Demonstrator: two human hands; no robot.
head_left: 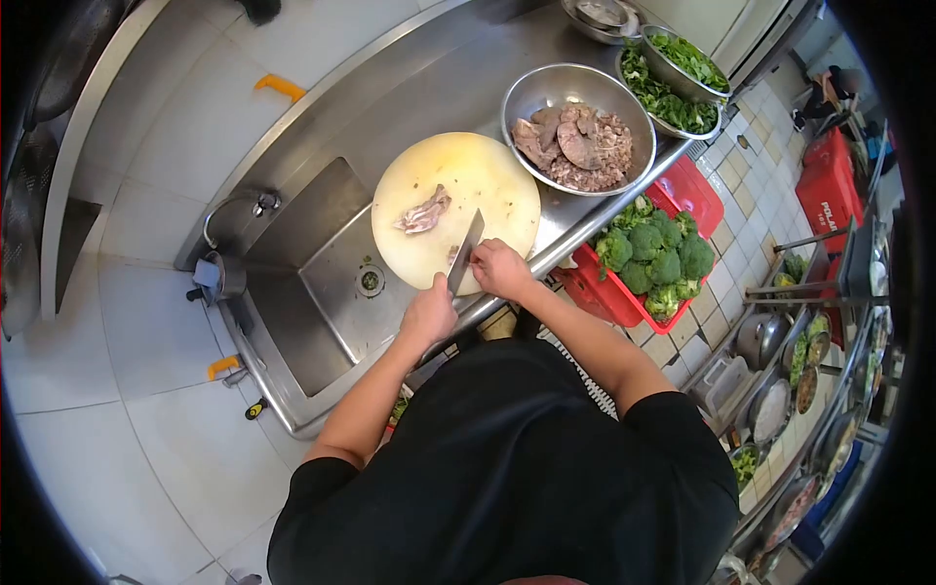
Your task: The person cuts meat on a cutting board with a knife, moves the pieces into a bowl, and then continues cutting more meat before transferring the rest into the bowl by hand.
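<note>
A round, pale yellow cutting board (507, 180) lies over the edge of the metal sink. My left hand (429, 314) is wrapped round the handle of a knife (466, 252), whose wide blade points away from me over the board. Close against the blade's right side is my right hand (499, 269), its fingers bent together; what they hold, if anything, is hidden. A small bit of meat shows just left of the blade. Farther up the board lies a larger piece of pale pink meat (424, 212), touched by neither hand.
A steel bowl of meat (512, 109) stands right of the board. Bowls of leafy greens (723, 93) are behind it. A red crate (597, 292) of broccoli (651, 249) sits below the counter edge. The sink basin (336, 283) and tap (263, 203) are left. A person is far right.
</note>
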